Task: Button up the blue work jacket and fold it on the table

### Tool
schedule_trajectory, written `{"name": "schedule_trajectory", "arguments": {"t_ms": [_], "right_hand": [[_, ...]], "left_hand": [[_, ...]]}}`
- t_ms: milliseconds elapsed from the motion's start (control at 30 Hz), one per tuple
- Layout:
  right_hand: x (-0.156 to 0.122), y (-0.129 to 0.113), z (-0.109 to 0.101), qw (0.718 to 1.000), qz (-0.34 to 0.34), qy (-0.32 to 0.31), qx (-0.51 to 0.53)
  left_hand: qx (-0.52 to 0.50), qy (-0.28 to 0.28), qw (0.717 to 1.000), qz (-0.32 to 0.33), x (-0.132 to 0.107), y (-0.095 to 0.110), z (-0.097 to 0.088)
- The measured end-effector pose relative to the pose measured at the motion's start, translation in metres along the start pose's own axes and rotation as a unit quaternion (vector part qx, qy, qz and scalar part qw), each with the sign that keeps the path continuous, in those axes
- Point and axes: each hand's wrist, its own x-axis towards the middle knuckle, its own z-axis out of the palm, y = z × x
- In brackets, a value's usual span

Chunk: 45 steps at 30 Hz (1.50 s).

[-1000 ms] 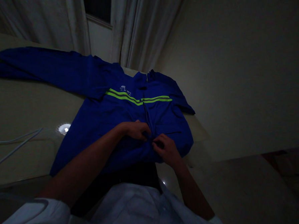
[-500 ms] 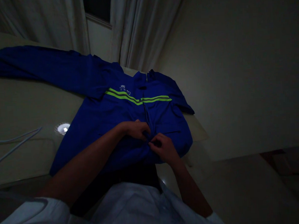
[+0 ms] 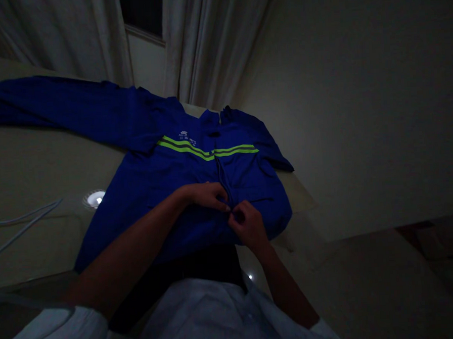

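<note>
A blue work jacket [image 3: 136, 194] lies spread on the table, collar away from me. A yellow-green and grey stripe [image 3: 185, 148] crosses its chest, with small white lettering [image 3: 187, 137] above on the left. My left hand [image 3: 210, 195] pinches the jacket's front edge near the lower end of the front opening [image 3: 221, 172]. Close against it, my right hand [image 3: 248, 221] is also closed on the front edge, thumb and finger together. Whether a button or a zip part sits between the fingertips is too dark to tell.
The pale table [image 3: 29, 169] carries a white cable [image 3: 28, 230] at the left and a bright round reflection [image 3: 95, 198]. Curtains [image 3: 220, 43] hang behind the table. A bare wall [image 3: 352, 107] rises at the right.
My fingertips have come closer together, and the right hand has shifted slightly at the front edge. The jacket lies nearly as before; the view has tilted a little.
</note>
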Motion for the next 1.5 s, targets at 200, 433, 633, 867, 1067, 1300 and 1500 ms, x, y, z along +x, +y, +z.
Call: {"name": "schedule_trajectory", "arguments": {"t_ms": [200, 433, 633, 867, 1067, 1300, 1500], "right_hand": [[-0.016, 0.018, -0.027, 0.986, 0.042, 0.09, 0.133], [-0.035, 0.01, -0.064, 0.979, -0.005, -0.156, 0.128], [-0.047, 0.007, -0.028, 0.997, -0.029, -0.07, -0.016], [-0.041, 0.032, -0.03, 0.994, 0.022, 0.047, 0.092], [-0.043, 0.02, -0.016, 0.992, 0.005, 0.034, 0.118], [-0.034, 0.011, -0.012, 0.962, 0.035, 0.016, 0.271], [-0.032, 0.015, -0.002, 0.952, 0.043, -0.012, 0.302]], "left_hand": [[-0.119, 0.073, 0.989, 0.056, 0.003, -0.011, -0.003], [0.17, 0.297, 0.933, -0.113, 0.003, -0.005, 0.015], [0.277, 0.328, 0.879, -0.21, -0.011, -0.012, 0.041], [0.336, 0.351, 0.852, -0.195, -0.044, 0.007, 0.048], [0.232, 0.23, 0.94, -0.098, -0.074, 0.043, 0.081], [0.315, 0.147, 0.935, -0.068, -0.09, 0.053, 0.096], [0.319, 0.111, 0.94, -0.055, -0.08, 0.06, 0.083]]}}
